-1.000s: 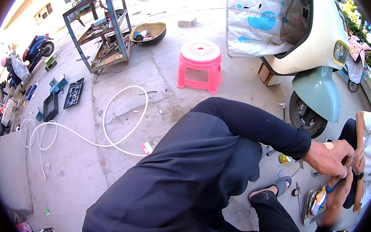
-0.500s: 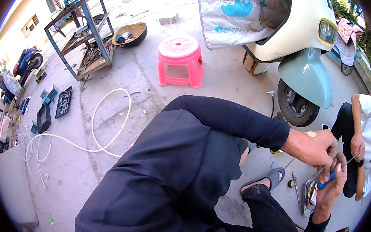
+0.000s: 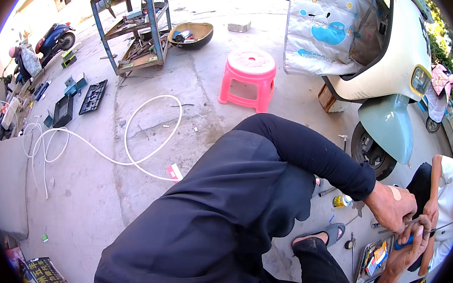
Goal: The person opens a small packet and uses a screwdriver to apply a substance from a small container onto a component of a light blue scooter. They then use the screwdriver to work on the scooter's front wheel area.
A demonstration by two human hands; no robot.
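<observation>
My left hand [image 3: 395, 208], with a patch on its back, is closed at the fingertips beside my right hand. A thin grey strip shows near those fingertips, but what they grip is mostly hidden. In my right hand [image 3: 409, 250] is a blue-handled screwdriver [image 3: 401, 244], its thin shaft pointing away to the right. Just left of that hand lies a metal tray [image 3: 360, 275] with orange, red and white small items. Beside the tray is a long metal tool [image 3: 353, 248].
A crouching person [image 3: 447, 204] in a white shirt is close on the right. A pale scooter [image 3: 390, 123], a pink stool [image 3: 250, 68], a tool cart [image 3: 156, 27], a white hose [image 3: 126, 144] and a yellow can [image 3: 342, 201] stand or lie about. My sandalled foot [image 3: 324, 235] is near the tray.
The view has shifted, so surroundings sit further right or lower. Both hands stay close together, with the screwdriver still in my right hand. More of the tray and the yellow can shows now.
</observation>
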